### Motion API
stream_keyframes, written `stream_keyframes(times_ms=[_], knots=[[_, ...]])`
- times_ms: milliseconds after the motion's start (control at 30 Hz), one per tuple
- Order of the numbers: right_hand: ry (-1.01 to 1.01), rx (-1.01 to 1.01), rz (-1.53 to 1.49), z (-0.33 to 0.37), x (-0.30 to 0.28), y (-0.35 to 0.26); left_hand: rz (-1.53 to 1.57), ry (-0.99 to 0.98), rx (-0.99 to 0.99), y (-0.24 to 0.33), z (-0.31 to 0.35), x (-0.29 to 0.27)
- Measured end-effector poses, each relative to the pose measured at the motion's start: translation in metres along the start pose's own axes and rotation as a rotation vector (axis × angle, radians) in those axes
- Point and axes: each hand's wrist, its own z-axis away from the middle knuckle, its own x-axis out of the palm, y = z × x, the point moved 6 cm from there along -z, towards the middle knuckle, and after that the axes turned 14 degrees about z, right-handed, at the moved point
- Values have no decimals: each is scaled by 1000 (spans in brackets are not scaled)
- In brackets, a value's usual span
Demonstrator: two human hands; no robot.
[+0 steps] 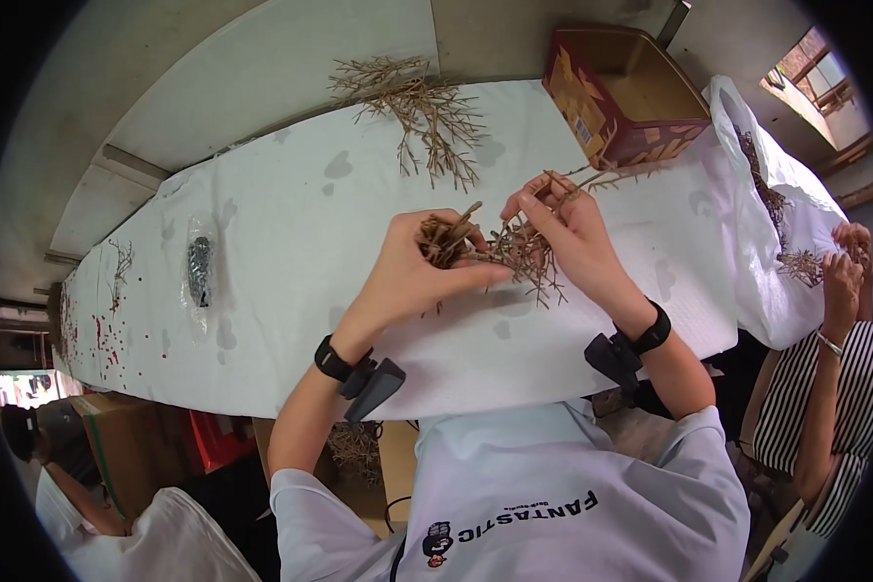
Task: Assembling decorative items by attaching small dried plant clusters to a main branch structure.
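In the middle of the view, above the white-covered table [291, 233], my left hand [388, 276] is closed round a bundle of brown twigs [442, 242], their stem ends bunched near the thumb. To its right, my right hand [582, 233] pinches a thin branching twig [553, 184] between thumb and fingers. A tangle of forked twigs [529, 254] spreads between both hands; which pieces belong to which hand I cannot tell. Farther back on the table lies a loose heap of similar brown twigs [422, 107].
A red and gold open box [601, 112] stands at the back right. Beside it is a white plastic bag [747, 262], where another person's hands [844, 267] hold twigs. A dark item in clear wrap [200, 272] lies left, with scattered red bits [107, 339] beyond.
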Motion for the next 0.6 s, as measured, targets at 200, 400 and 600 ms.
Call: stream_keyframes(times_ms=[200,400,600], knots=[[-10,-54,89,0,-2,-4,-51,14,25,-4,-8,-3],[16,-56,196,1,-5,0,99,15,131,-5,-7,-14],[41,-90,115,9,4,-3,354,38,101,-8,-8,-4]])
